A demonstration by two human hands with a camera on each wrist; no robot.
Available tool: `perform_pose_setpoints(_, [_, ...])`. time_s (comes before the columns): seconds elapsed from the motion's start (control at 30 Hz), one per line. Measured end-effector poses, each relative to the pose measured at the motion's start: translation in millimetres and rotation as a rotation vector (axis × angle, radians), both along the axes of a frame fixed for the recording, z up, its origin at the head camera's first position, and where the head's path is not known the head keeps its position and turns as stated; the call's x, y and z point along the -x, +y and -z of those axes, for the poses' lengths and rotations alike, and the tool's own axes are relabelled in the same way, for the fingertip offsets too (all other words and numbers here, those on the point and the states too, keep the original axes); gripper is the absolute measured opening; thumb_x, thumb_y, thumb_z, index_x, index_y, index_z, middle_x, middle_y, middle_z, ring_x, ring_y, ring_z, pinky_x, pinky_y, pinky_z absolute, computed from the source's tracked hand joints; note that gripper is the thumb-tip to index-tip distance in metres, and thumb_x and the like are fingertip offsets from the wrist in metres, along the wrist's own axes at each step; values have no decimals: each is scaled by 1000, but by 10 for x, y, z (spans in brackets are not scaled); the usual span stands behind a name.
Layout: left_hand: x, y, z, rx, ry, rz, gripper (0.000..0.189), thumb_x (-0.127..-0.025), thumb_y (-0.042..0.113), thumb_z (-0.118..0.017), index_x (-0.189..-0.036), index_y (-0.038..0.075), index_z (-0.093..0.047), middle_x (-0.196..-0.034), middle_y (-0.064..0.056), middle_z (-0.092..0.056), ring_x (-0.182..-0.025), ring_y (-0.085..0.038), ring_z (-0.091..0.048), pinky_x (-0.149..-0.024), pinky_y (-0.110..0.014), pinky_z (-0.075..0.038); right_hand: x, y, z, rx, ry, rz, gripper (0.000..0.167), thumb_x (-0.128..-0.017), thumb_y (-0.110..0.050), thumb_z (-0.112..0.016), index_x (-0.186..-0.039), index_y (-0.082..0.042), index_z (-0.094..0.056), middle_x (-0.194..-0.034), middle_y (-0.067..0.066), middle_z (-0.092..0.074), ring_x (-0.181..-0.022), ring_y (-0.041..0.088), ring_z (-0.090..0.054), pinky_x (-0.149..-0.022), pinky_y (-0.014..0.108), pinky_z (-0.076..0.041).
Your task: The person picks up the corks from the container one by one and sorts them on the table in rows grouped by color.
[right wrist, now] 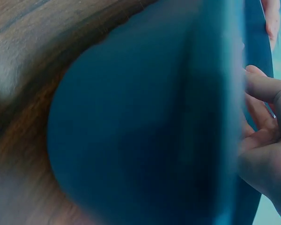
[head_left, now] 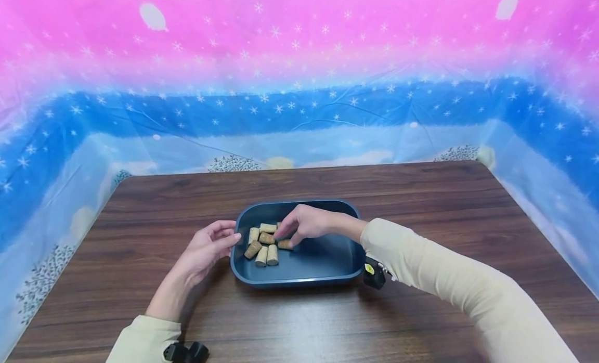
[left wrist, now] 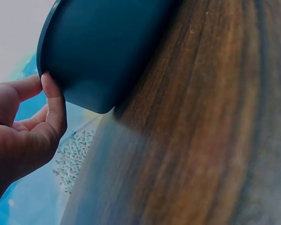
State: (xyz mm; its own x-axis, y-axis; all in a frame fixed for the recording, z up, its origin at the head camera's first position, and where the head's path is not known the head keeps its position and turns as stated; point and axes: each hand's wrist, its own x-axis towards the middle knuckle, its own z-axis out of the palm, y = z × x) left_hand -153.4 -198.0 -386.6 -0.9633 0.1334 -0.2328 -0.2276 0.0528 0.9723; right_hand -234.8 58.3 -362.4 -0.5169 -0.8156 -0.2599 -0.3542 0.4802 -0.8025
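Observation:
A dark blue rectangular tray (head_left: 318,277) stands on the table, with several wine corks (head_left: 268,228) gathered in its left half. My left hand (head_left: 206,251) pinches the tray's left rim between thumb and fingers, also visible in the left wrist view. Reaching over the tray from the right, my right hand (head_left: 306,222) has its thumb and a fingertip at the two ends of a brown cork (head_left: 284,244), pinching it low among the others. In the right wrist view the tray wall (right wrist: 131,126) hides the fingertips and the corks.
The brown wood-grain table (head_left: 412,196) runs under the tray. A pink and blue snowflake-patterned cloth (head_left: 299,108) hangs around its back and sides. Black wrist devices (head_left: 374,273) are strapped near both cuffs, the right one close to the tray's right end.

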Motion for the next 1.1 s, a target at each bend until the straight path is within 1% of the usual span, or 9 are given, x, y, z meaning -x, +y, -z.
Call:
perform_pose_setpoints(0.13, [-4,3,5,-3,6,3,44,-96,8,-60,-131,-10,-41,-96,-5,-57,-79,-11,-59,-71,-24,-53,-8,-38,54,-10,-2,8,33,-83,11,-67,-113,-2,-71,-114,5,-68,-111,14,-60,-87,24,-50])
perform_pose_setpoints(0.23, [-3,9,2,-7,7,4,44,-96,8,-60,-131,-10,-41,-96,-5,-57,-79,-11,-59,-71,-24,-53,-17,-40,87,-8,-19,26,33,-81,14,-67,-109,-3,-72,-112,5,-69,-106,13,-61,-85,25,-51])
perform_pose_setpoints(0.33, [-3,11,2,-14,3,7,44,-96,8,-60,-131,-10,-41,-97,-5,-57,-79,-11,-59,-71,-24,-53,-25,-26,105,-13,-23,40,32,-81,14,-67,-107,-3,-73,-110,4,-69,-101,12,-62,-82,26,-52])
perform_pose_setpoints(0.47, [-5,8,5,-26,1,9,44,-96,8,-60,-132,-10,-41,-98,-6,-57,-80,-11,-59,-71,-24,-53,-26,-2,112,-17,-36,57,29,-81,11,-69,-107,-2,-72,-113,6,-67,-99,12,-62,-81,26,-52])
perform_pose_setpoints(0.57, [-8,1,8,-30,1,6,45,-96,8,-59,-132,-10,-40,-99,-6,-58,-81,-11,-60,-72,-24,-53,-26,11,110,-30,-47,57,30,-83,7,-71,-111,-1,-70,-114,6,-65,-97,12,-63,-81,26,-52])
perform_pose_setpoints(0.77, [-11,-8,12,-38,0,8,45,-96,8,-59,-133,-10,-39,-98,-4,-58,-82,-11,-60,-73,-24,-53,-29,32,125,-83,-20,25,33,-85,-4,-73,-117,-1,-68,-106,3,-67,-91,8,-64,-80,24,-52])
perform_pose_setpoints(0.9, [-13,-13,15,-42,3,13,45,-96,8,-59,-133,-10,-39,-98,-4,-58,-83,-11,-60,-74,-24,-53,-26,38,134,-88,5,6,31,-86,-6,-73,-116,-1,-68,-101,1,-68,-88,7,-63,-79,23,-52])
perform_pose_setpoints(1.0, [-13,-14,15,-43,2,14,46,-96,8,-59,-133,-10,-39,-99,-5,-59,-83,-11,-61,-74,-24,-53,-26,48,129,-94,20,-3,31,-86,-7,-72,-116,-2,-68,-101,0,-68,-88,8,-63,-79,23,-52])
perform_pose_setpoints(1.1, [-12,-13,12,-44,2,14,46,-96,9,-59,-133,-9,-39,-100,-6,-59,-84,-12,-61,-75,-25,-54,-29,67,117,-91,34,-5,31,-88,-9,-72,-118,-2,-67,-105,1,-67,-91,7,-63,-80,23,-51])
